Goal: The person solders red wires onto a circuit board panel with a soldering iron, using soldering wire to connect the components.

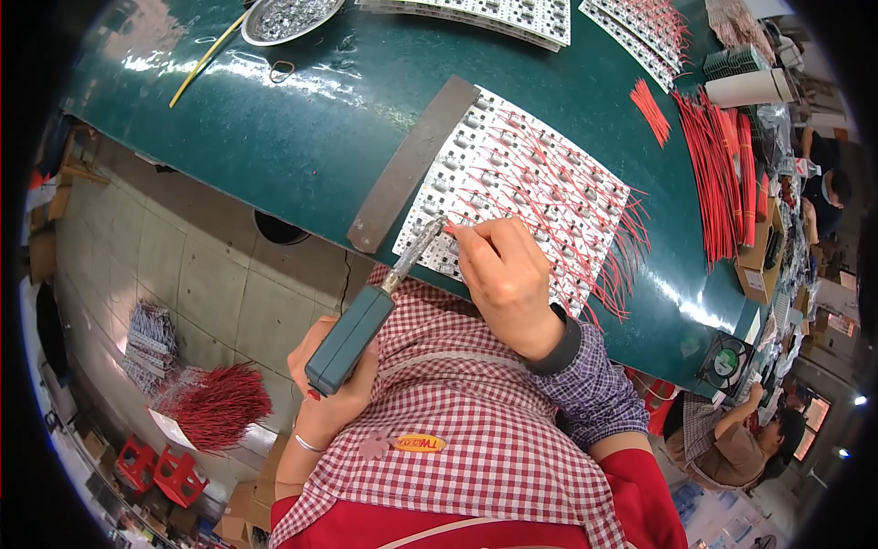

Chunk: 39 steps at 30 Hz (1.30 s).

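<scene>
Work on the white circuit panel (444, 179), which lies right of the flat brown bar (416, 160), close along its length. Progress, as judged: past halfway. Red wires (626, 252) cover most of the panel away from the bar, loose ends hanging over the far-right edge; the strip nearest the bar looks largely bare, so presumably that part remains. (Individual joints too small to check.) Beyond the bar's far end, a stack of panels (494, 18) shows no red wire; farther right of the bar, other panels (645, 37) carry some. Spare red wires (709, 174) lie well right of the bar.

Left hand (358, 379): closed around the handle of the soldering iron (352, 334), its tip at the panel just right of the bar's near end. Right hand (508, 279): fingers curled, thumb and forefinger pinching a red wire end (448, 229) beside that tip.
</scene>
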{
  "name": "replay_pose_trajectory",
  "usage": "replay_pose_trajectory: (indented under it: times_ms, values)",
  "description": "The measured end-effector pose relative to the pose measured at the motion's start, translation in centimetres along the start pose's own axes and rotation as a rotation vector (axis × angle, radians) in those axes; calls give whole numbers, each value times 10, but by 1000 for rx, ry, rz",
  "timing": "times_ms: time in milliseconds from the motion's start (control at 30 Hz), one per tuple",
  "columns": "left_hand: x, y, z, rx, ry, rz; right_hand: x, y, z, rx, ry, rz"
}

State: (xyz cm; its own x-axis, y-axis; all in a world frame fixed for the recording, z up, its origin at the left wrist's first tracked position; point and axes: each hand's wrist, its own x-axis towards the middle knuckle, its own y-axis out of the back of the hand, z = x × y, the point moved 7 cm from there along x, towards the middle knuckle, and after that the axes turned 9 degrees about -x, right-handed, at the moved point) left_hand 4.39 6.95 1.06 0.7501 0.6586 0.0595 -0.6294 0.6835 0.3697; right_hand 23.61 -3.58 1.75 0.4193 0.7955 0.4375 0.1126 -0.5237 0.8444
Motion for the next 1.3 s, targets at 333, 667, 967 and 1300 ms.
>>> replay_pose_trajectory:
  times_ms: [333,667,967,1300]
  values:
    - [-23,8,-24,-36,77,37,4,3,0,23,-43,29]
    - [-31,11,-28,-71,152,84,5,9,2,32,3,29]
    - [-40,11,-26,-21,109,61,4,5,4,99,55,-46]
    - [-20,7,-5,8,50,32,5,5,2,80,47,-70]
